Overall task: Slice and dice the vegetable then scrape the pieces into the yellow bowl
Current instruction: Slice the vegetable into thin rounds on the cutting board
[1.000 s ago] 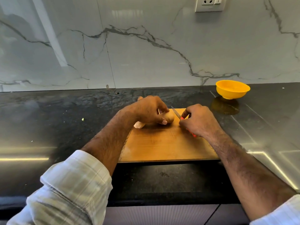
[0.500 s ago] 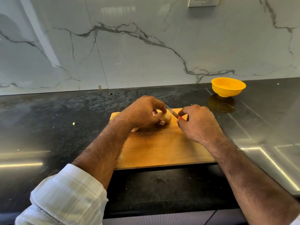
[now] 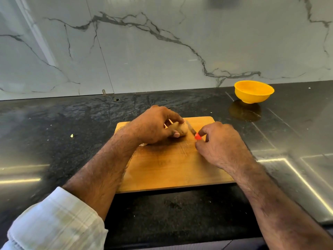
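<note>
The potato (image 3: 181, 129) lies on the far part of the board (image 3: 173, 168), under the curled fingers of the left hand (image 3: 153, 126), which grips it; the knife (image 3: 193, 132) blade sits just against its right end, red handle clamped in the right hand (image 3: 221, 144); the yellow bowl (image 3: 254, 92) stands well apart on the black counter (image 3: 54, 141), far right, by the marble wall (image 3: 162, 51).
</note>
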`<state>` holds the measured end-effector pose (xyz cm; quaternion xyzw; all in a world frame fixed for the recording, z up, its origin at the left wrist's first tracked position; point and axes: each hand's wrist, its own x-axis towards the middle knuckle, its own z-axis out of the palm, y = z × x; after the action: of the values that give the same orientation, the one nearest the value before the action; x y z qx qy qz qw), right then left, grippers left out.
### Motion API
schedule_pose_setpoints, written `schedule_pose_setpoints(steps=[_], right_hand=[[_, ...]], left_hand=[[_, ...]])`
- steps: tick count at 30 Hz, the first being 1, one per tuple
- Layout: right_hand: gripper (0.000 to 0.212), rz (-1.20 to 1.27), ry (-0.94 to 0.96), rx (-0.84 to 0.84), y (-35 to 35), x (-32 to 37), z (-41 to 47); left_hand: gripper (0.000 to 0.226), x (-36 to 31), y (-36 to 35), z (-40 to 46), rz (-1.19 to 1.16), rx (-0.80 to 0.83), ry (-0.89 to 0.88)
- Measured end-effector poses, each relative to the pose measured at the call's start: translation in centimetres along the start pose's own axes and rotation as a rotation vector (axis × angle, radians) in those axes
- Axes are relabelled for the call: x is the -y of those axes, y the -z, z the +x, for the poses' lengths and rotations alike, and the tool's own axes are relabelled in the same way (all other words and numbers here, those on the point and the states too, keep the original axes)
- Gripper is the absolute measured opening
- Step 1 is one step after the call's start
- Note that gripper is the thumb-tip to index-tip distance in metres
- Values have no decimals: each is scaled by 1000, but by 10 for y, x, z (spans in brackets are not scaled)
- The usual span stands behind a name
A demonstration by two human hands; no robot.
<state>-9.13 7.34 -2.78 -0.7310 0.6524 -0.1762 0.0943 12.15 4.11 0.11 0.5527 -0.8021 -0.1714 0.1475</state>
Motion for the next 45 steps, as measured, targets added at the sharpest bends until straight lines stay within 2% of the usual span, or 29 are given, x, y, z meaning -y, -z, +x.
schedule_pose_setpoints(steps=[2, 4, 11, 22, 30, 36, 45], right_hand=[[29, 8, 39, -142, 4, 1, -2], [27, 23, 82, -174, 6, 4, -6], [31, -45, 123, -87, 10, 15, -16], [21, -156, 111, 58, 16, 28, -15], [27, -91, 107, -27, 17, 25, -13], [37, -137, 82, 11, 17, 31, -13], [24, -152, 78, -29, 11, 35, -13]], left_hand=[[42, 0, -2, -2, -5, -14, -4], [43, -2, -4, -4, -1, -26, -1], [44, -8, -4, -5, 27, -40, 11], [43, -7, -5, -3, 56, -34, -10], [42, -8, -6, -2, 16, -34, 32], [43, -7, -6, -2, 6, -30, 18], [43, -3, -7, 0, 7, -36, 22]])
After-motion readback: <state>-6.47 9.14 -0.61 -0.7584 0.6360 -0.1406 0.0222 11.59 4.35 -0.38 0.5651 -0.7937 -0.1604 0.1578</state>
